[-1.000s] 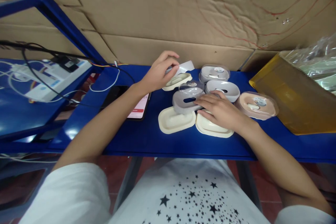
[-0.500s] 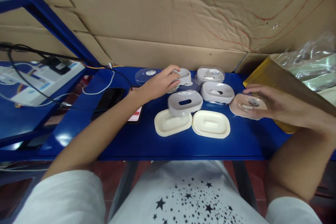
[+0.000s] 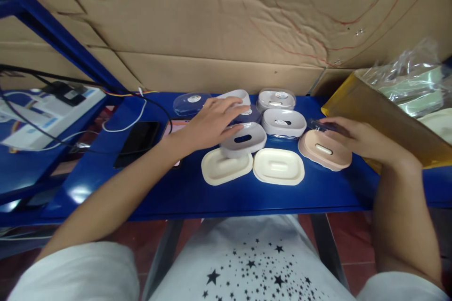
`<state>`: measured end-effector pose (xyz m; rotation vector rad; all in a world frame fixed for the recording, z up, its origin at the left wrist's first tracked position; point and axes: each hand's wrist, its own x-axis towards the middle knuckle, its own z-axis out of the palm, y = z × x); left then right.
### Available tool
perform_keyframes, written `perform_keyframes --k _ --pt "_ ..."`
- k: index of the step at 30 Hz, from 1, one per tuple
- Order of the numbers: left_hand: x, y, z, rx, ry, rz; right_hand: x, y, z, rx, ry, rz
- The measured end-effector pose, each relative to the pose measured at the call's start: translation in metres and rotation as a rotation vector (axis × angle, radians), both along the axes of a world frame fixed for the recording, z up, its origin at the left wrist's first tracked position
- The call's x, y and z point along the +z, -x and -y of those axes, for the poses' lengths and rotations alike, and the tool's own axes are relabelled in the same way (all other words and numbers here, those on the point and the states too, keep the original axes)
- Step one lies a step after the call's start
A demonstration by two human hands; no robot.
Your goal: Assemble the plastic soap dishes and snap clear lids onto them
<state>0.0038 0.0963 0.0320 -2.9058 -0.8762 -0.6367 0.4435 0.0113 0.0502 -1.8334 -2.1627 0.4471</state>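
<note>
Nearest the front edge of the blue table [image 3: 254,202] lie two oval cream trays [image 3: 278,166], matte and shallow, each with a raised central ridge; a slotted grey soap dish [image 3: 259,140], smooth and pale, overlaps the rear of the left-hand one. To the right, near the carton [image 3: 384,122], rests the peach soap dish [image 3: 332,156], uncovered, with a pale bar showing in its centre and a wavy lower rim. The right hand [image 3: 367,136] clamps a clear lid [image 3: 319,125], tilted, between thumb and fingers above its rear edge. The left hand [image 3: 215,122] is over the slotted grey soap dish, fingers apart; whether it touches cannot be told. Farther back stand a second grey dish [image 3: 282,129], slotted and stickered, and a covered grey dish [image 3: 264,103], its glossy transparent cover stickered. Behind rises a creased cardboard sheet [image 3: 197,23] marked with red lines.
</note>
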Motion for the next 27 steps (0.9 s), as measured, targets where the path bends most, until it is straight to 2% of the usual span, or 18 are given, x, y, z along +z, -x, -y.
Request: perform_keyframes --k 3,6,11,13,15,18,22,25,27 --pt "-0.004 0.006 0.023 -0.061 -0.025 -0.007 -0.006 0.005 -0.006 0.032 -0.134 0.038" --pt "-0.01 0.014 0.039 -0.085 -0.031 -0.036 -0.012 0.013 0.017 0.078 -0.292 0.095" --pt "-0.016 0.018 0.048 -0.073 0.003 -0.06 -0.036 0.024 0.072 0.088 -0.278 0.243" --pt "-0.017 0.017 0.047 -0.083 -0.003 -0.068 -0.046 0.022 0.081 0.088 -0.286 0.237" --pt "-0.017 0.017 0.047 -0.084 -0.024 -0.075 -0.048 0.018 0.083 0.098 -0.263 0.203" --pt "-0.016 0.016 0.047 -0.074 -0.049 -0.082 -0.037 0.012 0.08 0.058 -0.259 0.158" --pt "-0.017 0.015 0.05 -0.088 -0.018 -0.099 -0.006 0.015 0.065 -0.035 -0.379 0.123" --pt "-0.02 0.013 0.052 -0.111 -0.013 -0.137 0.012 0.025 0.033 -0.055 -0.425 0.112" --pt "-0.023 0.012 0.052 -0.118 -0.019 -0.165 0.016 0.031 0.003 0.013 -0.417 0.121"
